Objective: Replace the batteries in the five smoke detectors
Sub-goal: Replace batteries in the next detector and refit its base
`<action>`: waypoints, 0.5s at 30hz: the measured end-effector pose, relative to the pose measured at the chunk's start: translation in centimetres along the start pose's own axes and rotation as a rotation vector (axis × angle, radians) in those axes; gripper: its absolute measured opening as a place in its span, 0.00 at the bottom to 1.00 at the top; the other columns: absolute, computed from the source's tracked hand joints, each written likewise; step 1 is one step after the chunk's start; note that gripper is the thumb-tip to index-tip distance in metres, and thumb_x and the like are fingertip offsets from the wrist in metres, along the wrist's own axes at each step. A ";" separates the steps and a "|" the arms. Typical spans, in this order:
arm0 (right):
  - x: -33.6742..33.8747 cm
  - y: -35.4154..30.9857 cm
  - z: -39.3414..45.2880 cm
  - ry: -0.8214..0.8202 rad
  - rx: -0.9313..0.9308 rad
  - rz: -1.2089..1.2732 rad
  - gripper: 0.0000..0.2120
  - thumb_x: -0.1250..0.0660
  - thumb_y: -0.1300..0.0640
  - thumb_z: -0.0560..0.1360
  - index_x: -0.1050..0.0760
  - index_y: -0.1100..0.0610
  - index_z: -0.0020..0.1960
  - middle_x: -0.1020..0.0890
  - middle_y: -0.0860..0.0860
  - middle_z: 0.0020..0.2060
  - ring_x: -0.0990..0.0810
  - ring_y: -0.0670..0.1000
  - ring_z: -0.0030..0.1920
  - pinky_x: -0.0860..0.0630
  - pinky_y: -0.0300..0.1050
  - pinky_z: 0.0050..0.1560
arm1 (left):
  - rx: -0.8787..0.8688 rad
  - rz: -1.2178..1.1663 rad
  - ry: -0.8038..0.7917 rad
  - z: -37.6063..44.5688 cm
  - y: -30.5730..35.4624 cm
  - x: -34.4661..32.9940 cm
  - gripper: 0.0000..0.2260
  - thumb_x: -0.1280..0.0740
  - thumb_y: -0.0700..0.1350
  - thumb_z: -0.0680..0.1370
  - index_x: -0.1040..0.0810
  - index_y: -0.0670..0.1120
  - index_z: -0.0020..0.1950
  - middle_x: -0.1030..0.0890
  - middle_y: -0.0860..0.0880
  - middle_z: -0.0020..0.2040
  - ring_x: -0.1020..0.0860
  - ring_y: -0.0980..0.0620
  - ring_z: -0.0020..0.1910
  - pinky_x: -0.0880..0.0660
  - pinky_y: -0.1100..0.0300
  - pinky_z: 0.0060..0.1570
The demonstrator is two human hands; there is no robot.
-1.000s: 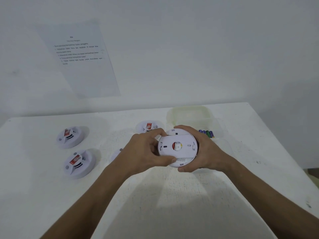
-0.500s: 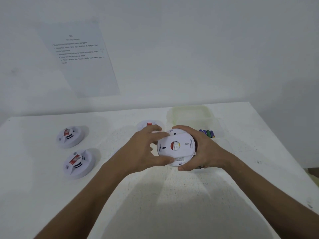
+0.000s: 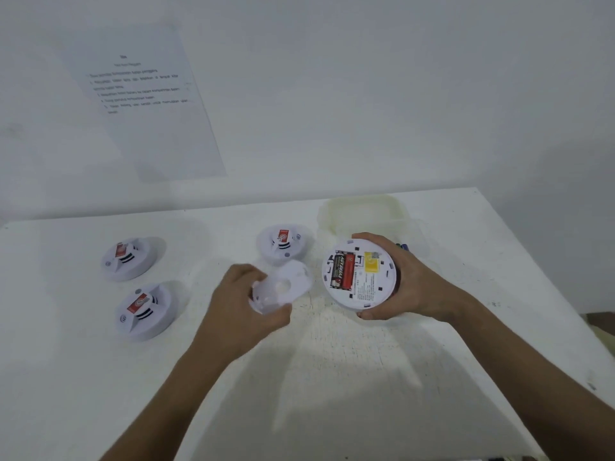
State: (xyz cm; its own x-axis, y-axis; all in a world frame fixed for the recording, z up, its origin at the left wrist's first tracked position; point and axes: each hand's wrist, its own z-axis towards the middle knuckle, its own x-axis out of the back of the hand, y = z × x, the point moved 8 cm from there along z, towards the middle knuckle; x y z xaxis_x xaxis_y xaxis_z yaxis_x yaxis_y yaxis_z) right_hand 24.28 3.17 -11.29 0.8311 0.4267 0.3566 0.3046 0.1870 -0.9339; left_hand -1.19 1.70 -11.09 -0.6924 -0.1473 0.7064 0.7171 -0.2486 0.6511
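Detectors number four in plain sight: three lie face up on the white table, and the fourth is in the right hand. That opened smoke detector is gripped at its rim, fingers curled round its far edge and thumb under its near edge, back turned to the camera. Two batteries sit side by side in its bay (one black, one red), beside a yellow label.

Just left of the opened detector, the left hand pinches the removed back cover, blurred. Behind the cover lies one detector; well left of it lie two more, a far one and a near one. Behind the opened detector stands one translucent plastic container, with spare batteries partly hidden by the right hand. One printed sheet hangs on the wall.
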 end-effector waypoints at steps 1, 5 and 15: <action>-0.1 0.1 -0.1 -0.008 -0.003 -0.001 0.49 0.17 0.62 0.59 0.36 0.46 0.74 0.26 0.37 0.65 0.27 0.42 0.68 0.23 0.39 0.61 | 0.027 0.028 -0.063 -0.9 -0.6 -1.2 0.23 0.30 0.64 0.59 0.22 0.52 0.47 0.27 0.58 0.50 0.25 0.64 0.46 0.29 0.69 0.40; -0.5 0.5 -0.3 -0.049 -0.024 0.020 0.50 0.17 0.64 0.59 0.37 0.46 0.74 0.26 0.37 0.65 0.27 0.42 0.68 0.23 0.39 0.61 | 0.122 0.145 -0.266 -4.0 -2.0 -5.5 0.23 0.32 0.65 0.60 0.24 0.53 0.48 0.30 0.55 0.52 0.29 0.65 0.44 0.35 0.74 0.37; -1.4 0.4 -0.7 -0.090 -0.028 0.040 0.49 0.17 0.64 0.59 0.35 0.42 0.72 0.25 0.35 0.63 0.26 0.40 0.66 0.23 0.35 0.56 | 0.223 0.247 -0.341 -4.4 -2.4 -6.4 0.25 0.29 0.64 0.69 0.24 0.50 0.59 0.29 0.51 0.55 0.26 0.57 0.44 0.27 0.63 0.45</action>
State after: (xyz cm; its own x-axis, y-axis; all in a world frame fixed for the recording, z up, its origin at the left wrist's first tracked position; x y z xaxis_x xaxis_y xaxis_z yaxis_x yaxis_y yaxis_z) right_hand 23.61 2.02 -12.17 0.7983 0.5112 0.3185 0.2859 0.1438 -0.9474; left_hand 1.20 -0.97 -18.44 -0.4604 0.1558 0.8739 0.8823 -0.0284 0.4699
